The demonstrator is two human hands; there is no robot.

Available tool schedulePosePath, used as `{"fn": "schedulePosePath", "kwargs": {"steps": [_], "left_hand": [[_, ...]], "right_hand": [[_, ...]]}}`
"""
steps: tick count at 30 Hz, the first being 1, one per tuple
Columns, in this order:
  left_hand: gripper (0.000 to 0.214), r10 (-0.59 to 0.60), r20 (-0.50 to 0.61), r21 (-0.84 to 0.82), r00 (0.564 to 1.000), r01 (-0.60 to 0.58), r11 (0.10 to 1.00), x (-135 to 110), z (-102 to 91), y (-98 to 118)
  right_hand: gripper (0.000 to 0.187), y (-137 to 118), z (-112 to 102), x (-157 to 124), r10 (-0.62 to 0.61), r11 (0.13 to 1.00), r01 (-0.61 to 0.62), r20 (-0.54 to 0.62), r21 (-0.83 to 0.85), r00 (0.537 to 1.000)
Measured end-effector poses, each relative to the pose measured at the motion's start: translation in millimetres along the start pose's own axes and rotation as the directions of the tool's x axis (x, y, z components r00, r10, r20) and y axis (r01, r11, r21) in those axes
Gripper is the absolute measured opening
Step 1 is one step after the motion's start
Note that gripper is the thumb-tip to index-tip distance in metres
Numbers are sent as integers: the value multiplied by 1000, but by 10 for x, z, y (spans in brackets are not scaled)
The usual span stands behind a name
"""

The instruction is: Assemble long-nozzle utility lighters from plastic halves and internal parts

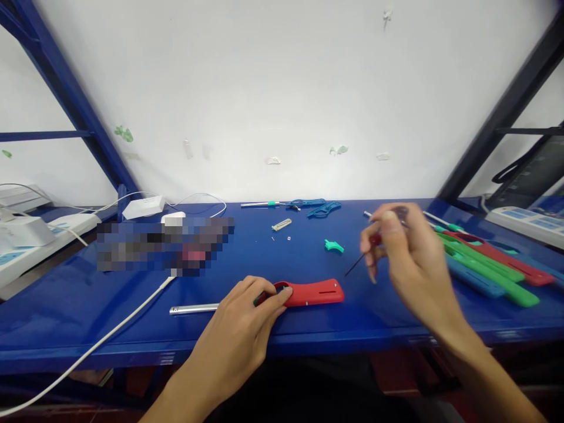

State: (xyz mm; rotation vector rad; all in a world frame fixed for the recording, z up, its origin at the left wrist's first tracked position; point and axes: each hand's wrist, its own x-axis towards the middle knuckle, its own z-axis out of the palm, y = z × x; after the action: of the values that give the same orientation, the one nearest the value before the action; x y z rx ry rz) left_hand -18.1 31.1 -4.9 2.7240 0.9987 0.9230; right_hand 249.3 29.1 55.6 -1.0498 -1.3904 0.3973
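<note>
My left hand [247, 314] is closed around the trigger part of a red long-reach lighter [315, 294], which lies flat near the table's front edge. The lighter's metal tube [194, 308] sticks out to the left from under my fingers. Raised to the right of the lighter, my right hand [405, 247] grips a screwdriver [355, 264]; its thin dark shaft points down and left, apart from the lighter. The screwdriver's handle is mostly hidden in my fingers and somewhat blurred. Between the hands, farther back, lies a loose green trigger [335, 246].
Several lighters, including a green one [493, 273], lie at the right. Behind are blue casing halves [324, 208], a beige part [282, 224] and tiny pieces. A white cable [132, 326] crosses the left side of the blue table [264, 261], near a pixelated area.
</note>
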Motion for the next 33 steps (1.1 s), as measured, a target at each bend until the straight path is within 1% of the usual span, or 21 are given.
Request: {"fn": "schedulePosePath", "kwargs": {"steps": [2,7,10,13,17,19,22,24,25,27,28,32,33], "left_hand": [[36,4,0,1,1000,-4,1000,2,-1,1],[35,14,8,1,1000,-14,1000,7,-16,13],[36,10,11,3,1000,-10,1000,11,-17,14],[35,13,7,3,1000,-13,1000,12,-13,9],[36,22,-2,11,1000,-22,1000,8,-9,4],[37,25,3,16,1000,-25,1000,7,-9,3],[38,29,7,15,1000,-29,999,8,-12,2],[38,29,5,11,1000,-29,1000,6,-15,2],[38,30,2,7,1000,-30,1000,5,-16,2],[37,36,-5,-2,999,-36,999,2,-19,4],[37,39,-9,-4,999,-39,999,1,-20,6],[37,32,1,-1,999,-32,999,4,-19,12],[37,30,4,-2,1000,-30,1000,6,-17,12]], "right_hand": [[24,78,53,-9,24,1000,-24,45,-12,999],[24,203,72,-73,35,999,-34,59,-25,998],[25,206,72,-73,20,1000,-20,50,-3,999],[25,198,83,-66,30,1000,-30,40,4,999],[24,192,87,-76,50,999,-51,62,6,997],[23,174,77,-83,40,999,-39,78,-10,996],[21,112,61,-88,-6,998,15,142,-64,990],[20,67,62,-89,-56,987,84,194,-139,979],[23,50,67,-90,-88,976,127,212,-178,973],[35,31,80,-95,-153,950,208,230,-234,961],[38,28,84,-98,-179,941,235,232,-245,956],[28,9,63,-104,-250,922,302,224,-243,942],[29,-4,53,-104,-262,920,314,227,-234,938]]}}
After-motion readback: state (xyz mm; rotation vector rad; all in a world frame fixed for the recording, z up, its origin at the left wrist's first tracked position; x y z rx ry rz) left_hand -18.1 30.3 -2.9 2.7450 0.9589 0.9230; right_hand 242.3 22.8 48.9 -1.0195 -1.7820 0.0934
